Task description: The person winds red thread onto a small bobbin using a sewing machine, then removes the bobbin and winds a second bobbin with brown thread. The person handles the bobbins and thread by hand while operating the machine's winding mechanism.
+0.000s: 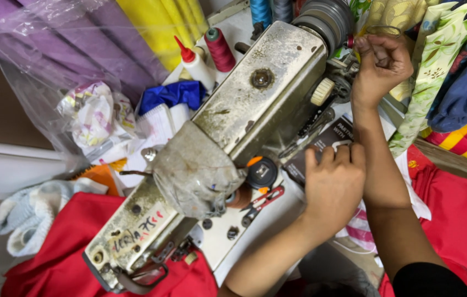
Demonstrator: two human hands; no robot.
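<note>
An old cream sewing machine (255, 104) lies diagonally across the view, its handwheel (327, 19) at the top. My left hand (333, 184) rests on the white machine bed (266, 225) in front of the machine. Its fingers are curled over the edge of a dark printed card (327, 140). My right hand (381, 66) is raised beside the handwheel with its fingers curled closed; whether it pinches anything is hidden. Red cloth (63, 258) lies under the needle end of the machine. Red-handled snips (262, 201) lie on the bed near my left hand.
A maroon thread spool (219, 49), a white red-tipped bottle (196, 65) and blue cloth (171, 94) sit behind the machine. A clear plastic bag (52, 66) holds printed scraps at left. Floral fabrics (437, 71) hang at right, with yellow and purple cloth at the top.
</note>
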